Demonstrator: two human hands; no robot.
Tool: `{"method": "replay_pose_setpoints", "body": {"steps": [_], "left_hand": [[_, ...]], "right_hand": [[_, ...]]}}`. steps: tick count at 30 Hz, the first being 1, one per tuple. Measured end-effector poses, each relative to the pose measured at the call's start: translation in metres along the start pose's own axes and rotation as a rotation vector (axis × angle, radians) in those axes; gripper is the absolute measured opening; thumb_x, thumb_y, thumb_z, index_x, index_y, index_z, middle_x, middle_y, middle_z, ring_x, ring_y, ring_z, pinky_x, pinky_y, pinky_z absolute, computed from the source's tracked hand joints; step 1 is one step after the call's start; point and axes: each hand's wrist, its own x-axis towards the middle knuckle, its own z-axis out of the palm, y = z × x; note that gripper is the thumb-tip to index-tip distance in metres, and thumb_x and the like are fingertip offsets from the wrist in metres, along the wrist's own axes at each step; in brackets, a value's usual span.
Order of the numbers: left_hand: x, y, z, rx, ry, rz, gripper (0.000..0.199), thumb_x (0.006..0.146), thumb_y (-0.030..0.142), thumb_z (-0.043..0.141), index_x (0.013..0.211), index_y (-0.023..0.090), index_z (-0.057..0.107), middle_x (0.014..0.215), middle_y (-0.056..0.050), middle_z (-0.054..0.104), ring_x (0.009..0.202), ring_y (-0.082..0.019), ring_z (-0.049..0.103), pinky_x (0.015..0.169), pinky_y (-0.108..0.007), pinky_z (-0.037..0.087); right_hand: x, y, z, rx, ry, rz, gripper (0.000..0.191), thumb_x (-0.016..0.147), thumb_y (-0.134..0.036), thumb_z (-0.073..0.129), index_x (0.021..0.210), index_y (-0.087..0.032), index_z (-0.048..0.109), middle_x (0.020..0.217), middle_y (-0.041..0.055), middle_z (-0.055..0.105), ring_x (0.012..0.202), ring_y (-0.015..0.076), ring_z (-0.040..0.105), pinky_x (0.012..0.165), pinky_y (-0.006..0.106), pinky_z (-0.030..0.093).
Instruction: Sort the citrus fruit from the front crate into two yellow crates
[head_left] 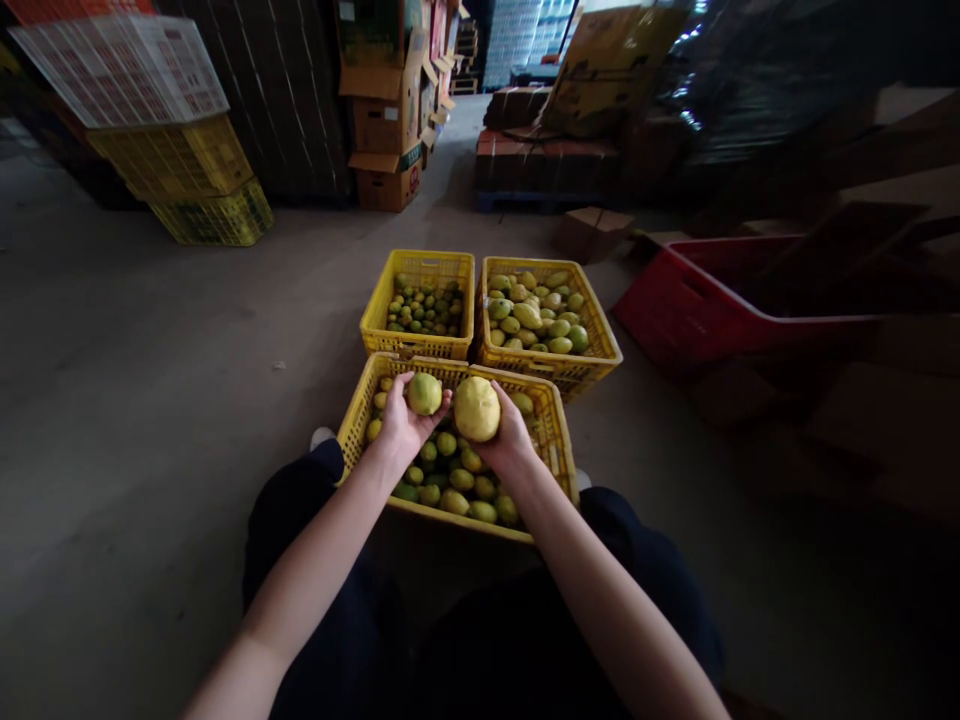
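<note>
My left hand (405, 420) is closed around a small yellow-green lemon (425, 394). Beside it, my right hand (510, 435) grips a larger, paler yellow lemon (477, 409) with a bumpy skin. Both are held up over the near yellow crate (556, 430), which contains many green and yellow lemons (454, 502). Behind it on the left stands a yellow crate (375, 318) of small, mostly green fruit (424, 308). At the back right another yellow crate (596, 335) holds larger yellow lemons (527, 316).
A red bin (667, 300) lies to the right, near a cardboard box (592, 232). Stacked crates (187, 160) stand at the far left. Cardboard boxes (382, 125) and a loaded pallet (551, 165) are farther back. My knees flank the near crate.
</note>
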Motion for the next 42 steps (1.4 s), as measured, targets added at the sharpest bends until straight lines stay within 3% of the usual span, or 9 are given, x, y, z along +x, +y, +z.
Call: {"method": "replay_pose_setpoints", "body": {"steps": [4,10,15,19,25,28,33,38,42], "left_hand": [[0.003,0.0,-0.001,-0.063,-0.105,-0.079,0.029,0.093,0.031,0.045,0.105,0.01,0.062,0.077,-0.01,0.068,0.073,-0.019,0.068,0.063,-0.028,0.059],[0.003,0.0,-0.004,-0.072,-0.171,-0.031,0.027,0.094,0.025,0.043,0.105,0.013,0.065,0.081,-0.007,0.069,0.081,-0.018,0.07,0.077,-0.032,0.06],[0.001,0.002,-0.003,-0.02,-0.205,-0.029,0.026,0.089,0.026,0.048,0.104,0.013,0.065,0.087,-0.01,0.07,0.087,-0.021,0.069,0.074,-0.032,0.061],[0.003,0.001,-0.003,-0.043,-0.186,-0.052,0.03,0.09,0.025,0.043,0.109,0.01,0.062,0.091,-0.014,0.07,0.095,-0.024,0.069,0.073,-0.032,0.061],[0.006,-0.002,-0.004,-0.068,-0.134,-0.061,0.036,0.095,0.029,0.038,0.114,0.006,0.059,0.091,-0.016,0.069,0.093,-0.023,0.069,0.067,-0.027,0.061],[0.005,-0.001,-0.004,-0.054,-0.172,-0.07,0.033,0.094,0.028,0.041,0.111,0.008,0.061,0.088,-0.014,0.07,0.089,-0.021,0.07,0.068,-0.025,0.06],[-0.005,0.004,-0.001,-0.042,-0.304,-0.038,0.023,0.088,0.023,0.047,0.097,0.014,0.066,0.081,-0.006,0.07,0.074,-0.014,0.068,0.065,-0.023,0.057],[-0.017,0.008,0.003,0.049,-0.322,0.007,0.023,0.083,0.023,0.049,0.064,0.016,0.059,0.058,0.0,0.06,0.05,-0.009,0.057,0.048,-0.018,0.047],[-0.011,0.009,0.002,0.088,-0.277,0.01,0.02,0.08,0.026,0.051,0.064,0.016,0.058,0.058,0.001,0.06,0.052,-0.009,0.058,0.05,-0.018,0.047]], "right_hand": [[-0.001,0.001,0.002,0.004,0.038,0.007,0.027,0.089,-0.039,0.05,0.077,-0.02,0.064,0.059,-0.0002,0.068,0.059,0.0186,0.068,0.064,0.034,0.059],[-0.014,-0.007,0.009,0.055,0.026,-0.013,0.015,0.082,-0.032,0.058,0.073,-0.021,0.063,0.059,-0.0019,0.068,0.066,0.0192,0.069,0.068,0.034,0.059],[-0.009,-0.006,0.005,0.098,0.068,0.073,0.02,0.085,-0.027,0.047,0.075,-0.02,0.062,0.061,0.0006,0.069,0.066,0.0199,0.069,0.067,0.037,0.059],[-0.003,-0.003,0.001,0.103,0.012,0.099,0.021,0.088,-0.031,0.045,0.079,-0.021,0.061,0.065,0.0007,0.07,0.061,0.0187,0.066,0.064,0.038,0.059],[-0.005,-0.006,0.001,0.134,0.061,0.112,0.02,0.09,-0.032,0.046,0.086,-0.02,0.061,0.065,0.0013,0.07,0.06,0.0165,0.066,0.053,0.028,0.056],[-0.007,-0.008,0.002,0.091,0.076,0.109,0.024,0.089,-0.038,0.049,0.083,-0.019,0.061,0.061,0.0009,0.068,0.053,0.0156,0.064,0.044,0.024,0.052],[-0.013,-0.008,0.006,0.126,-0.122,0.031,0.023,0.086,-0.041,0.052,0.086,-0.021,0.065,0.069,0.0003,0.071,0.06,0.0164,0.066,0.046,0.024,0.05],[-0.018,-0.006,0.003,0.051,-0.318,-0.034,0.036,0.085,-0.05,0.048,0.088,-0.019,0.067,0.072,0.0036,0.07,0.066,0.0188,0.066,0.051,0.028,0.052],[-0.016,-0.005,-0.004,0.004,-0.476,-0.012,0.031,0.078,-0.048,0.056,0.083,-0.018,0.066,0.073,0.006,0.069,0.069,0.0219,0.066,0.045,0.027,0.048]]}}
